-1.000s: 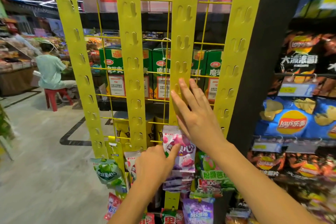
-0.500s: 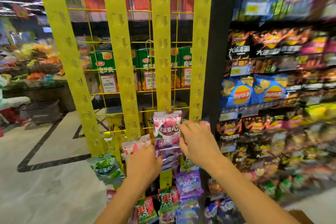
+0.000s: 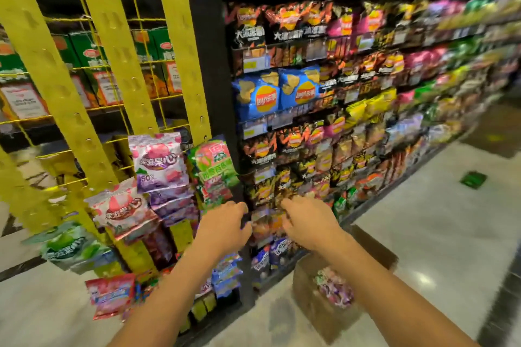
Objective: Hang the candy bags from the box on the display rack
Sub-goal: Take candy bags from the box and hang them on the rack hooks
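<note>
Two hands mid-frame: left hand (image 3: 225,229) and right hand (image 3: 307,225), fingers loosely curled, gripping nothing. Candy bags (image 3: 334,287) lie heaped in box (image 3: 318,318), lower right of frame, just below right hand, the nearer one. Display rack (image 3: 180,36) stands upper left, partly hung.

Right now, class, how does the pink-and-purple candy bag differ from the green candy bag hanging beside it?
The pink-and-purple candy bag is white, pink and purple; the green candy bag is mostly green. The pink-and-purple bag's top sits slightly higher than the green bag's. Both hang topmost on yellow strips.
</note>
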